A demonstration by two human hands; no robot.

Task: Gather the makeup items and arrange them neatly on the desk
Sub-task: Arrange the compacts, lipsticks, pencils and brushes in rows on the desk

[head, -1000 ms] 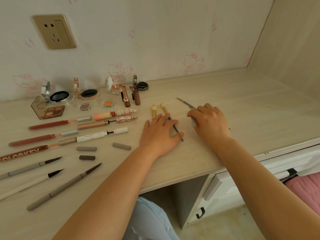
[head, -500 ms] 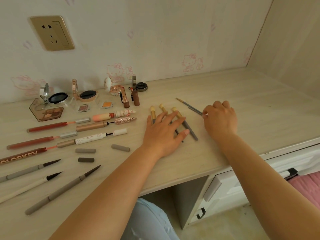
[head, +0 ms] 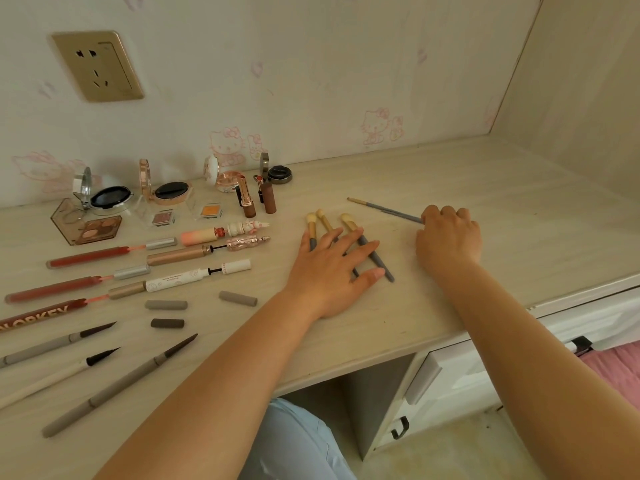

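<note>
Three makeup brushes (head: 346, 221) with yellow tips and grey handles lie side by side at mid-desk. My left hand (head: 334, 268) rests flat on their handles, fingers spread. To the right, my right hand (head: 448, 237) curls its fingers over the near end of two thin grey brushes (head: 384, 209) that lie slanted on the desk (head: 502, 216). Left of the brushes, lip glosses (head: 93, 256), mascaras (head: 197, 275), eyeliner pens (head: 117, 382), lipsticks (head: 247, 199) and open compacts (head: 110, 197) stand in rows.
Three small grey caps (head: 166, 304) lie among the pens. A wall socket (head: 97, 65) sits on the back wall. The desk meets a side wall at right. Drawers (head: 433, 386) and my knee are below the front edge.
A third yellow-tipped brush now lies beside the other two under my left hand. My right hand moved right to the thin brushes and now grips their end.
</note>
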